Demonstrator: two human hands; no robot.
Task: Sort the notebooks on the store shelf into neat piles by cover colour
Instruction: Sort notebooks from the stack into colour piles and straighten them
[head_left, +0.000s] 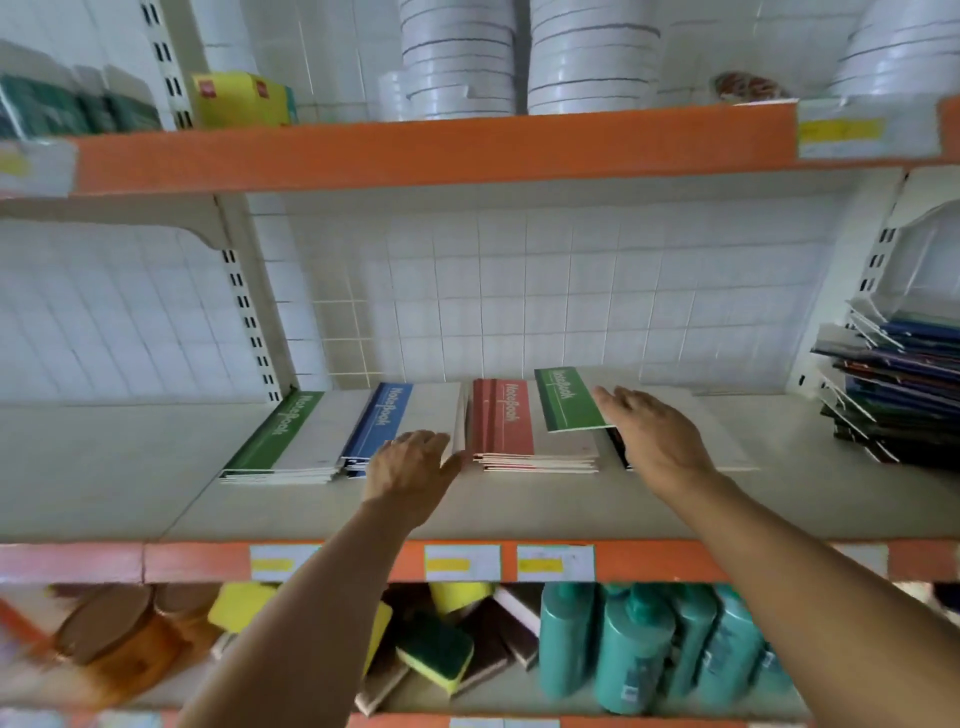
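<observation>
On the middle shelf (130, 467) four piles of notebooks lie in a row against the tiled wall. From left to right: a green pile (291, 441), a blue pile (379, 421), a red pile (511, 421), and a fourth pile at the right that is almost fully hidden under the person's right hand (649, 436), so its colour I cannot tell; only a dark edge shows at its near corner.

One green notebook (569, 397) lies tilted, partly over the far right corner of the red pile and touching the right hand. The fingers of this hand are stretched and flat, and it looks that they press on the notebook's right edge, but whether the thumb goes under it is hidden.

The left hand (410, 467) rests on the near right corner of the blue pile, fingers relaxed and slightly bent, gripping nothing. It covers that corner.

At the far right, a stack of dark folders (893, 384) is cut off by the frame. Below are sponges (436, 654) and teal bottles (639, 649), blurred. Above, white stacked bowls (457, 57) are seen only partly.
</observation>
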